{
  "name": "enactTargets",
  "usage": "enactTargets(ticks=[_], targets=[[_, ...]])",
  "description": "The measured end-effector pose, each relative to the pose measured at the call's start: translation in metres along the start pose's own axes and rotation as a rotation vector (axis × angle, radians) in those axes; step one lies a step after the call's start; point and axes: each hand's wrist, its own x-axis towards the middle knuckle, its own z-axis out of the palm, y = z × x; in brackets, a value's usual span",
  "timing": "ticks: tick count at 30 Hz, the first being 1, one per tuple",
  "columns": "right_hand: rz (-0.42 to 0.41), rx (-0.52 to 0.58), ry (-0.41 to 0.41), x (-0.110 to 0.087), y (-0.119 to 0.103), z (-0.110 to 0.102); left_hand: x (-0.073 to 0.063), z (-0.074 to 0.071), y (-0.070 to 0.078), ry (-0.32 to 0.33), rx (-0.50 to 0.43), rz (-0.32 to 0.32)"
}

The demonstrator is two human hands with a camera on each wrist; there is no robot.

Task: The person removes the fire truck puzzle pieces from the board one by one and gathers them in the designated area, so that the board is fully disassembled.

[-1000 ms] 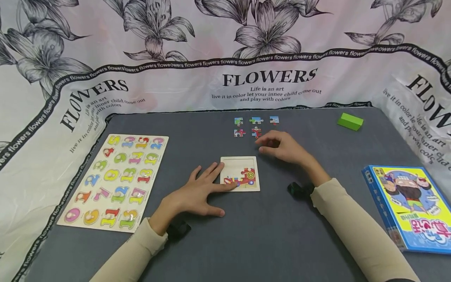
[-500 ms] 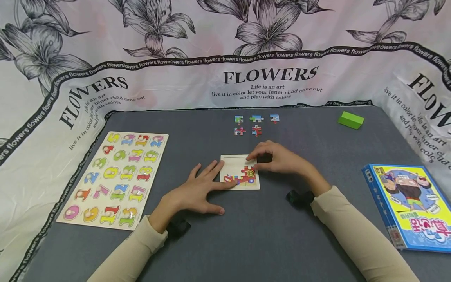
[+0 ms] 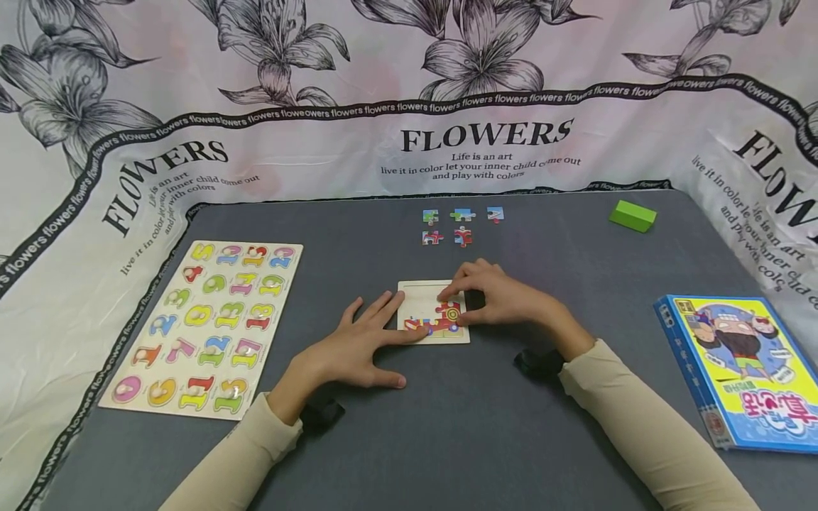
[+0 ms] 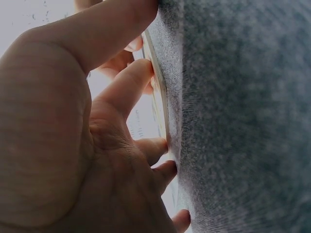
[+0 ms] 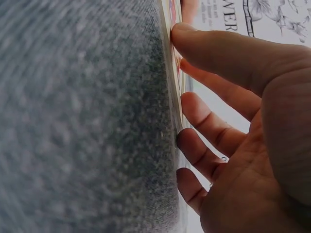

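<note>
In the head view a small wooden puzzle board (image 3: 418, 292) lies mid-table, with a partly assembled red vehicle picture (image 3: 441, 325) along its lower side. My left hand (image 3: 358, 351) spreads over its left edge, fingertips touching the frame and one finger lying across the lower pieces. My right hand (image 3: 501, 292) is at the right side, its index finger over the board and its thumb at the right edge by the wheel piece. The right wrist view has the thumb (image 5: 214, 51) touching the board's rim. Several loose puzzle pieces (image 3: 463, 236) lie behind the board in two rows.
A number puzzle board (image 3: 206, 341) lies at the left. At the right stands a blue and yellow box (image 3: 744, 376), with a green block (image 3: 633, 216) near the back edge. A printed flower sheet (image 3: 319, 156) hangs behind the grey table (image 3: 447, 440).
My right hand has moved left and toward me, from beside the loose pieces onto the board's right side. My left hand has stayed on the board. The loose pieces lie as before.
</note>
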Motion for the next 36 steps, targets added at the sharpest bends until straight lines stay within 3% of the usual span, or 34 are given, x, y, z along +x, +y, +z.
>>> enactTargets(ticks=[36], targets=[[0.010, 0.031, -0.012, 0.0008, -0.0020, -0.0005, 0.0005, -0.0002, 0.0023, 0.006, 0.004, 0.008]])
